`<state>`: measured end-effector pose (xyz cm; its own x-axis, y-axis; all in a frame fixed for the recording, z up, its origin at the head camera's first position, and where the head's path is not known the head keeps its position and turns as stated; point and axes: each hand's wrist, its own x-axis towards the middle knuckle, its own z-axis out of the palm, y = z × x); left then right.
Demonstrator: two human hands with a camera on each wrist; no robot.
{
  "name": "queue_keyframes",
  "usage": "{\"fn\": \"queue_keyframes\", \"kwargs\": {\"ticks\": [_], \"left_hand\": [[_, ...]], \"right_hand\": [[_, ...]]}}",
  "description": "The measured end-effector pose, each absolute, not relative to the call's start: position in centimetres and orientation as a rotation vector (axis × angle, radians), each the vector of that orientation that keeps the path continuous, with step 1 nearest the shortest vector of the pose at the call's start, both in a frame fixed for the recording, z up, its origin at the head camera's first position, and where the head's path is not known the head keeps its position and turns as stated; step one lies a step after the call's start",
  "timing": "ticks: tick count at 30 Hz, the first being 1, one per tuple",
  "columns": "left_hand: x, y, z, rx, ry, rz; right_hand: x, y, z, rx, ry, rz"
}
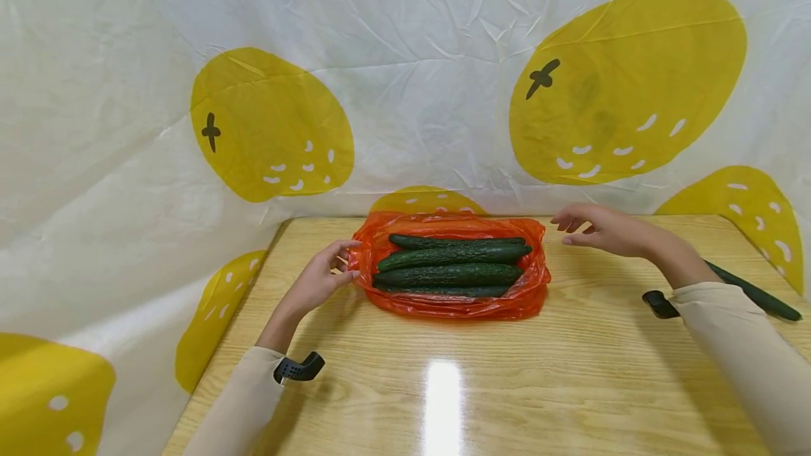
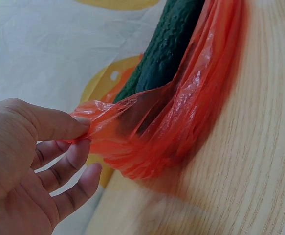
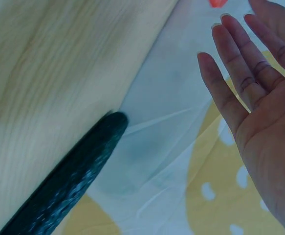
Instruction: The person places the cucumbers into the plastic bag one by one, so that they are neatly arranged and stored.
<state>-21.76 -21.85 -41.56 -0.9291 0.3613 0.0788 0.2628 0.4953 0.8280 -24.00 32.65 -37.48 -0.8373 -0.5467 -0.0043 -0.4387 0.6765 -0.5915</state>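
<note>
A red plastic bag (image 1: 437, 308) lies spread on the table with several dark green cucumbers (image 1: 450, 275) side by side in its opening. My left hand (image 1: 323, 274) pinches the bag's left edge between thumb and forefinger; the left wrist view shows the thin red film (image 2: 147, 142) pulled toward that hand, beside a bumpy cucumber (image 2: 169, 44). My right hand (image 1: 608, 231) hovers to the right of the bag, apart from it, fingers relaxed and holding nothing. One more cucumber (image 1: 760, 295) lies at the table's right, partly hidden behind the right forearm.
The wooden table (image 1: 538, 385) reaches back to a pale cloth (image 1: 431, 104) printed with yellow fruit shapes, which hangs behind it and on the left. A black wrist device (image 1: 300, 367) is worn on the left arm, another (image 1: 660, 304) on the right.
</note>
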Motion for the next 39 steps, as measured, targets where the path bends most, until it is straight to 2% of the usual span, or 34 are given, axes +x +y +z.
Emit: {"fn": "queue_keyframes", "kwargs": {"ticks": [21, 30, 39], "left_hand": [[-21.6, -21.8, -41.4, 0.503, 2.597, 1.425], [-20.0, -20.9, -39.0, 0.524, 2.571, 1.455], [-21.5, -21.9, -41.4, 0.533, 2.579, 1.493]], "right_hand": [[-22.4, 38.6, -39.3, -0.701, 2.936, -0.649], [-21.8, 40.9, -39.9, -0.65, 2.965, -0.595], [-21.2, 42.7, -40.4, -0.658, 3.056, -0.562]]}}
